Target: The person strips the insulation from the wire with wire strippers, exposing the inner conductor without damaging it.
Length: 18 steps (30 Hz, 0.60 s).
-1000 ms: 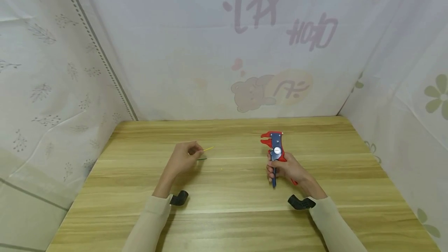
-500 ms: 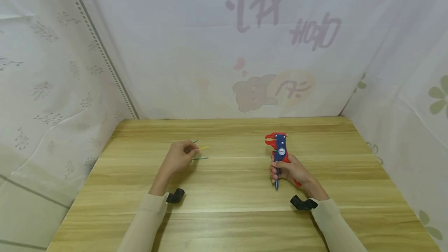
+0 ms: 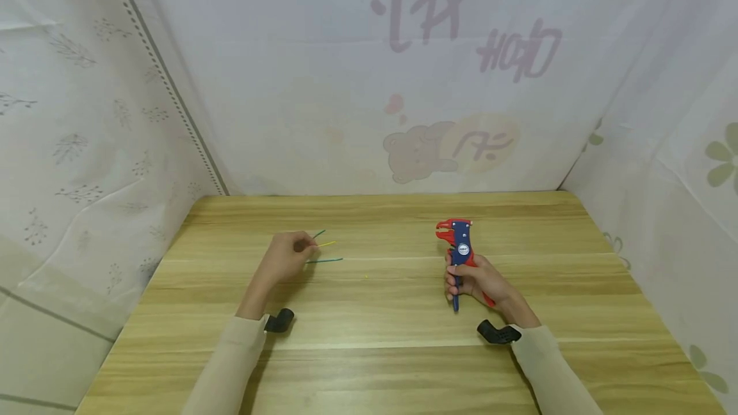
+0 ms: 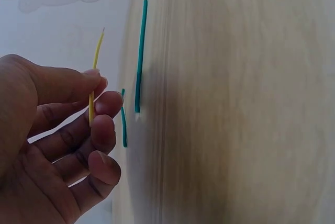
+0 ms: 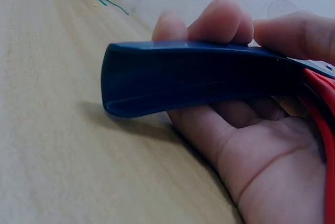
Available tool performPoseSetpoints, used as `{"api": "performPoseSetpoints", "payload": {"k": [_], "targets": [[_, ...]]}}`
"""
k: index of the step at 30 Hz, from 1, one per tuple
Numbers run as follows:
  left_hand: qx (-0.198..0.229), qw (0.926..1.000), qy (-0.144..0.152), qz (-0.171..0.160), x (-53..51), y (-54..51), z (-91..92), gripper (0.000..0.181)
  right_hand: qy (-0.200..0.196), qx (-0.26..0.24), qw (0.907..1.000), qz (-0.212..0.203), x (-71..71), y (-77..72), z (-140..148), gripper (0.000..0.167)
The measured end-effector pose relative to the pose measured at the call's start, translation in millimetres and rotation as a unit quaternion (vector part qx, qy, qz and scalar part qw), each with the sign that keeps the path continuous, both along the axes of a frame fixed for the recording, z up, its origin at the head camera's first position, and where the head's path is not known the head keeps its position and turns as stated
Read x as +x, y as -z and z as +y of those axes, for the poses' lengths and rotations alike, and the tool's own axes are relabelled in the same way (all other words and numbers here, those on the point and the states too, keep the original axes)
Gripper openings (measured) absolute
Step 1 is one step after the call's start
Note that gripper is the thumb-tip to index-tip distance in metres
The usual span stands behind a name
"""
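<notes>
My left hand [image 3: 285, 256] pinches a short yellow wire [image 4: 97, 51] between thumb and fingertips, above the table. A thin bare tip shows at the wire's far end in the left wrist view. Two green wires lie on the table near this hand: one [image 4: 141, 56] nearer me, the other [image 4: 124, 124] behind, partly covered by the fingers in the head view. My right hand [image 3: 475, 279] grips a blue and red wire stripper [image 3: 461, 235] by its handles, its red jaws up and pointing left. The blue handle [image 5: 199, 75] fills much of the right wrist view.
A tiny yellow scrap [image 3: 366, 276] lies on the wooden table [image 3: 380, 319] between the hands. Printed cloth [image 3: 300, 82] hangs behind the table and on both sides. A black wrist mount [image 3: 280, 321] sits at each sleeve cuff.
My left hand has drawn leftwards with the yellow wire, and more of both green wires now shows. The right hand and wire stripper have shifted slightly right, then stayed nearly still.
</notes>
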<state>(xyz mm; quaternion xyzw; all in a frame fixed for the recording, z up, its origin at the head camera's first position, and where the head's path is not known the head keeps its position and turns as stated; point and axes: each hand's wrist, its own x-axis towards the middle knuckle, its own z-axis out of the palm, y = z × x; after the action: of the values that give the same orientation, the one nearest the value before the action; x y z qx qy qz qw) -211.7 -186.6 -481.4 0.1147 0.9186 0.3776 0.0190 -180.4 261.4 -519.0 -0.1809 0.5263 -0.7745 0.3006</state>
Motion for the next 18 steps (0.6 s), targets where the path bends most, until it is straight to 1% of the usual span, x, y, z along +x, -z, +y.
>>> {"api": "performPoseSetpoints", "payload": {"k": [4, 8, 11, 14, 18], "targets": [[-0.002, 1.0, -0.003, -0.004, -1.7, 3.5, -3.4, 0.011, 0.004, 0.001, 1.0, -0.008, 0.0, 0.8, 0, 0.011], [-0.005, 1.0, -0.004, -0.005, -4.8, 7.7, -5.1, 0.009, -0.003, -0.015, 0.9998, -0.009, -1.5, 3.6, 1, 0.012], [-0.019, 0.9998, -0.004, -0.005, -7.0, 9.6, -5.9, 0.008, -0.011, -0.027, 0.9996, -0.005, -2.6, 6.1, 1, 0.015], [-0.036, 0.9993, -0.003, -0.005, -9.4, 9.8, -5.8, 0.007, -0.013, -0.032, 0.9994, -0.004, -2.8, 7.1, 1, 0.014], [-0.05, 0.9987, 0.008, -0.005, -13.1, 9.0, -4.0, 0.007, -0.011, -0.035, 0.9993, -0.003, -2.4, 6.7, 1, 0.012]]}}
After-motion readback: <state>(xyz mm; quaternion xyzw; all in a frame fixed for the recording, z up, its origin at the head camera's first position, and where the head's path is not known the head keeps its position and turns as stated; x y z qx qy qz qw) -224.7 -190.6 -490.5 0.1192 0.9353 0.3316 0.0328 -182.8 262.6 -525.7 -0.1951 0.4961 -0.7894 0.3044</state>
